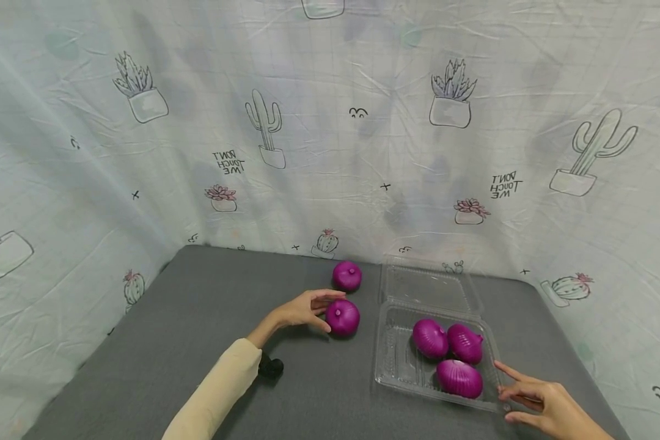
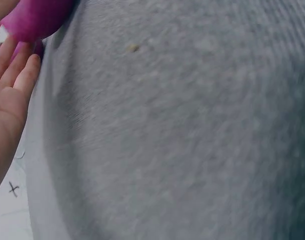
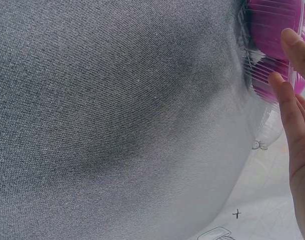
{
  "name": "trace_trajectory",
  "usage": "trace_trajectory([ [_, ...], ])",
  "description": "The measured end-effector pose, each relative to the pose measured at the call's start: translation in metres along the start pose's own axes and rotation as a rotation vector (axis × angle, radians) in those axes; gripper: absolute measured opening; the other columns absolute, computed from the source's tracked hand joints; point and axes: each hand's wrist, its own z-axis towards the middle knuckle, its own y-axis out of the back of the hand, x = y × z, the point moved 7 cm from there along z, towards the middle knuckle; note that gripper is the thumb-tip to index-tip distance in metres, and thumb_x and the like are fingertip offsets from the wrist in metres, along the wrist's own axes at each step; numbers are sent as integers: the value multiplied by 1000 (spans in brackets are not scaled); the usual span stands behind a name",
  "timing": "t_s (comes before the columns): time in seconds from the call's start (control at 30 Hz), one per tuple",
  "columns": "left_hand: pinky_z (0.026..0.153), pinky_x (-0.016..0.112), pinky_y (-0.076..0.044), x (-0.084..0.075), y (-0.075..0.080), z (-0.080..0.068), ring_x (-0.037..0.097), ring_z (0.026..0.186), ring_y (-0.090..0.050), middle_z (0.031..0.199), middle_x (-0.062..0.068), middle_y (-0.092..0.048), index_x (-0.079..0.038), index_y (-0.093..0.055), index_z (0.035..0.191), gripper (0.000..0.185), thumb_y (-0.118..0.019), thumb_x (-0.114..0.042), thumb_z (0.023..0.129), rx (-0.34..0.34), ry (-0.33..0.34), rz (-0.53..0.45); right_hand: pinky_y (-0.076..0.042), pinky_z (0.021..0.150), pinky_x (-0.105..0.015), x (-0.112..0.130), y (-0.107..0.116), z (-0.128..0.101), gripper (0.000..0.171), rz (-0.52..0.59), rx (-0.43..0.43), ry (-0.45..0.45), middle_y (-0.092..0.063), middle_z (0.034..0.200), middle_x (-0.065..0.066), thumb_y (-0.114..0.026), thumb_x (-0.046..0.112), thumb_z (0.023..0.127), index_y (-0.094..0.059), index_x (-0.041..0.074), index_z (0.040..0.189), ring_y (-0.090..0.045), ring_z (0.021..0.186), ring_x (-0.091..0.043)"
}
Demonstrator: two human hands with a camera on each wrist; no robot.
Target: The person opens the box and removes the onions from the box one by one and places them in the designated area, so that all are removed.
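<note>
My left hand (image 1: pixel 302 309) is at the left side of a purple onion (image 1: pixel 343 318) on the grey table, its thumb and fingers spread apart beside it. In the left wrist view the fingers (image 2: pixel 25 75) look fairly straight, right at the onion (image 2: pixel 40 17). A second onion (image 1: pixel 347 276) sits just behind. At the right, my right hand (image 1: pixel 550 403) has its fingertips at the right edge of a clear plastic clamshell container (image 1: pixel 398 379), whose lid (image 1: pixel 429 287) lies folded back. Inside are three onions: one at left (image 1: pixel 430 338), one at right (image 1: pixel 465 343), one in front (image 1: pixel 459 378).
A small black object (image 1: pixel 271 367) lies on the grey tabletop (image 1: pixel 330 391), partly behind the left forearm. A white curtain (image 1: pixel 330 134) printed with cactus drawings hangs along the back and sides of the table.
</note>
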Motion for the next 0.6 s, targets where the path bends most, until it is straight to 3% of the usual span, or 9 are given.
trace_trajectory([
  [0.2, 110, 53, -24, -11, 10, -7, 34, 139, -29, 149, 23, -33, -2, -37, 145, 72, -72, 1, 83, -50, -86, -16, -49, 73, -11, 2, 2, -4, 36, -59, -9, -27, -36, 148, 17, -79, -8, 66, -69, 5, 98, -61, 102, 3],
  [0.37, 104, 58, -31, -28, 17, -14, 45, 136, -26, 147, 28, -34, 3, -37, 144, 63, -66, 1, 88, -136, -137, -19, -49, 71, -10, 3, 2, -3, 32, -127, -28, -69, -40, 143, 20, -80, -1, 69, -71, 7, 97, -62, 98, 4],
  [0.6, 101, 49, -40, -48, 0, -7, 39, 133, -38, 146, 24, -39, 0, -43, 141, 58, -66, 0, 88, -157, -143, -18, -51, 69, -12, 2, 4, -2, 34, -104, -54, -53, -42, 141, 17, -81, -5, 65, -71, 6, 95, -62, 97, 2],
])
